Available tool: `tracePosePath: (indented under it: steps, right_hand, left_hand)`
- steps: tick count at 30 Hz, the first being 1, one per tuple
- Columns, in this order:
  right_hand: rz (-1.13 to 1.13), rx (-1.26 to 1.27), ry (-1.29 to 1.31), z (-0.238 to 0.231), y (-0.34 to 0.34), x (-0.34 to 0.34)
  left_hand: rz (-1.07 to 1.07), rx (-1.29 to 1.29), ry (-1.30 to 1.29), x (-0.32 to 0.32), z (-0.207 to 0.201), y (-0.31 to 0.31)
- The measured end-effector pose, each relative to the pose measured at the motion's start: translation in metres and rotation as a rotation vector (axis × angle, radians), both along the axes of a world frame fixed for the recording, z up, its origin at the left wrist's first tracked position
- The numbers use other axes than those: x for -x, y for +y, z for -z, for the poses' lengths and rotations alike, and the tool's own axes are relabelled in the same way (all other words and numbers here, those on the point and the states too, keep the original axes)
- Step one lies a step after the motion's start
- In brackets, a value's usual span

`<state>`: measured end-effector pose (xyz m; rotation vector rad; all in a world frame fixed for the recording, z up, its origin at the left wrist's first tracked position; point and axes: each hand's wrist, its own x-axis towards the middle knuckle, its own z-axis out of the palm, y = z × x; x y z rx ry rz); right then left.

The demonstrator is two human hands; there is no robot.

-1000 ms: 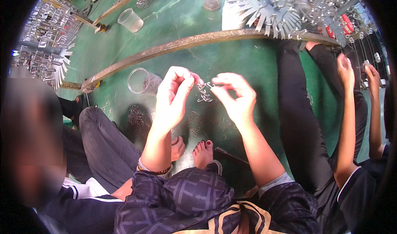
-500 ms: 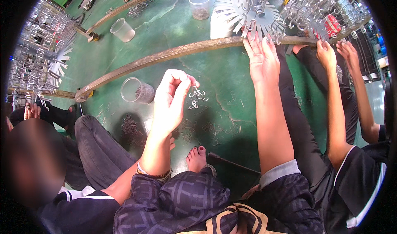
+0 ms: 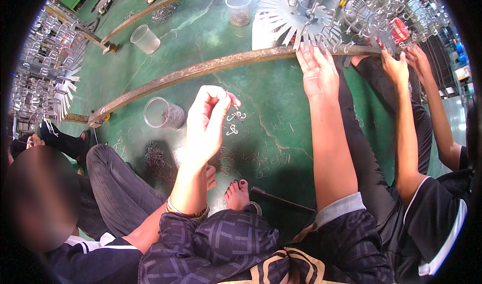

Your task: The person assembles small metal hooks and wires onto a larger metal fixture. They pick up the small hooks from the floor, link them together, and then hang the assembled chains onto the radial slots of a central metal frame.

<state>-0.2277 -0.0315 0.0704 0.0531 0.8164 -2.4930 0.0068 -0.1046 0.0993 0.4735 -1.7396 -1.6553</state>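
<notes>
My left hand (image 3: 207,116) is closed in a pinch over the green floor. A thin bit of metal wire, seemingly a small hook, shows at its fingertips. Bright bent metal hooks (image 3: 232,129) appear just beside and below these fingers; whether they hang from the hand or lie lower, I cannot tell. My right hand (image 3: 320,73) is raised palm up with its fingers stretched out. Its fingertips reach the lower edge of a grey slotted disc (image 3: 296,25), part of a rack hung with many metal hooks. The fingertips are partly hidden by the rack.
A long metal rail (image 3: 196,73) crosses in front of me. Clear plastic cups (image 3: 156,114) and heaps of loose hooks (image 3: 158,158) sit on the floor. Co-workers sit on both sides; at right a co-worker's hand (image 3: 396,68) is at another rack. A dark rod (image 3: 281,198) lies near my foot.
The view has shifted slightly, so rack and floor sit a little differently. My left hand keeps its pinch, and my right hand stays at the disc with fingers extended.
</notes>
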Motion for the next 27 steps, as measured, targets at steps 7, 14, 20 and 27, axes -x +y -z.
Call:
tracePosePath:
  steps: [7, 14, 20, 27]
  right_hand:
    - [-0.106, -0.019, 0.029, 0.002, 0.001, 0.005]
    - [-0.166, -0.054, 0.032, 0.000, 0.006, 0.011]
    - [-0.255, -0.058, 0.038, 0.001, 0.008, 0.018]
    - [-0.325, -0.079, 0.061, -0.001, 0.011, 0.027]
  left_hand:
    - [-0.003, -0.004, -0.023, -0.006, -0.002, -0.004]
    - [0.009, -0.002, 0.006, -0.005, -0.003, -0.003]
    - [-0.032, -0.035, 0.010, -0.006, -0.008, -0.001]
    - [-0.011, -0.019, 0.005, -0.009, -0.008, -0.001]
